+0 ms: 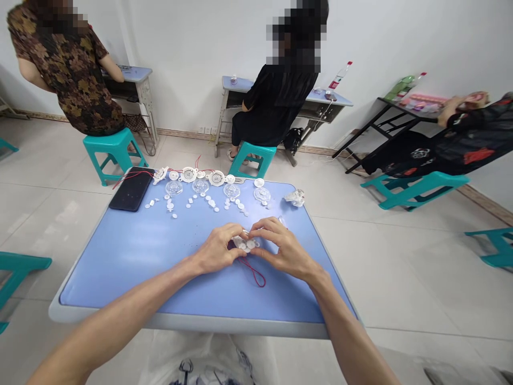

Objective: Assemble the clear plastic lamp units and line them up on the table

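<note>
Near the middle of the blue table [168,289], my left hand [219,247] and my right hand [280,247] grip a small white plastic assembly with round gear-like parts [247,245] from both sides. The fingers of each hand are closed on its edges and hide part of it. A red cord loop [256,277] trails from the piece toward me and lies on the table. Beyond my hands, clear round discs [201,185] and small white parts [210,202] lie in rows. White round housings [189,174] with red cords line the far edge.
A black phone [131,189] lies at the table's far left corner. A crumpled white bag [295,198] sits at the far right. Three people sit on green stools [114,147] at other desks along the wall; a bottle [340,75] stands on one desk.
</note>
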Demonstrator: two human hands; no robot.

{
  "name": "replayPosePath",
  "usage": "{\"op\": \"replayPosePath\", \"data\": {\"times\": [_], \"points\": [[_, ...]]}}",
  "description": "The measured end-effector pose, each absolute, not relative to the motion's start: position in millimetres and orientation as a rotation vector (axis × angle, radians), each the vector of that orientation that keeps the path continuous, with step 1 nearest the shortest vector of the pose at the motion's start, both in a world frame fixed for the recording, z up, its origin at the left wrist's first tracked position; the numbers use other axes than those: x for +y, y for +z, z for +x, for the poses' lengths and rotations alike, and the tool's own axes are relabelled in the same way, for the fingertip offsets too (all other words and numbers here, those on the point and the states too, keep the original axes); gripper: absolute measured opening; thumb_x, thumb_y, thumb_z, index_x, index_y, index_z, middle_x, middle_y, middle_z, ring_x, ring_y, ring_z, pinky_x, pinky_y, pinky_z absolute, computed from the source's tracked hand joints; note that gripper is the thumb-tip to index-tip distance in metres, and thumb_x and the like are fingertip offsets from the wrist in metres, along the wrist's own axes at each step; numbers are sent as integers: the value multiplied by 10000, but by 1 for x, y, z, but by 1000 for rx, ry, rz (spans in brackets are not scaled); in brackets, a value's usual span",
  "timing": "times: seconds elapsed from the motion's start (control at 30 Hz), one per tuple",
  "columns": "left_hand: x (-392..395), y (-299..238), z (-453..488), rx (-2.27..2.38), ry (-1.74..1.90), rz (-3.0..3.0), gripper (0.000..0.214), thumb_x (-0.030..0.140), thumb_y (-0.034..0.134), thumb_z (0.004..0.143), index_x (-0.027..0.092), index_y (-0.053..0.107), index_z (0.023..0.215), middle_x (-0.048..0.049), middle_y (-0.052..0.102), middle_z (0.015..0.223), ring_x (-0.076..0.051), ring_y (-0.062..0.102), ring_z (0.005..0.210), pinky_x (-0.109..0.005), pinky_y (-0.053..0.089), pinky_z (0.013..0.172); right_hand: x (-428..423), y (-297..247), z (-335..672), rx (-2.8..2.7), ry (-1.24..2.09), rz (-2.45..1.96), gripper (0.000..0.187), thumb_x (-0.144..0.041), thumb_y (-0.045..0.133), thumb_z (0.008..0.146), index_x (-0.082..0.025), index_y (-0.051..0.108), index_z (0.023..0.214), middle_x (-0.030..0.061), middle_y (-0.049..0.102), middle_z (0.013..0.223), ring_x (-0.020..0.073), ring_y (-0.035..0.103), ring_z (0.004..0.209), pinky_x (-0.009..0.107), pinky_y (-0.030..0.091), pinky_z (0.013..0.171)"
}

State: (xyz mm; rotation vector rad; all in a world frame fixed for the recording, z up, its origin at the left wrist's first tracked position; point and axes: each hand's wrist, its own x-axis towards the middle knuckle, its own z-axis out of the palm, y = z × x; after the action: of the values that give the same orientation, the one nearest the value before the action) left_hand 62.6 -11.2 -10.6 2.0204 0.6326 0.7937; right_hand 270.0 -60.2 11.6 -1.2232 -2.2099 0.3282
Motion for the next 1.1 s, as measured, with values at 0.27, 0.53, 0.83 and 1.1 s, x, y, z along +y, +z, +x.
{"op": "replayPosePath", "data": {"times": [0.27,0.53,0.83,1.1], "points": [[-12,-9,63,649,769,2026,273,127,683,759,198,645,1020,-43,659,1077,-176,617,894,-294,483,793,-61,16,269,-2198,277,-1204,162,-214,614,876,-277,689,1005,60,643,1009,225,548,937,444,513,814],[-12,-8,64,647,775,2011,263,98,669,743,194,640,986,-35,666,1051,-179,612,918,-291,475,816,-69,27,258,-2264,180,-1259,255,-139,569,859,-237,672,1071,60,638,851,219,517,811,391,501,694],[-12,-9,65,659,759,2017,251,111,651,749,197,626,983,-37,666,1028,-183,606,908,-298,479,815,-74,33,251,-2335,35,-1410,155,-154,568,850,-197,655,972,72,664,823,233,521,795,378,485,639],[-13,-12,66,631,790,2009,264,77,654,734,194,607,966,-33,667,1038,-176,598,906,-284,468,809,-74,31,255,-2340,125,-1411,188,-145,565,860,-218,618,1025,61,670,877,244,541,842,392,500,684]]}}
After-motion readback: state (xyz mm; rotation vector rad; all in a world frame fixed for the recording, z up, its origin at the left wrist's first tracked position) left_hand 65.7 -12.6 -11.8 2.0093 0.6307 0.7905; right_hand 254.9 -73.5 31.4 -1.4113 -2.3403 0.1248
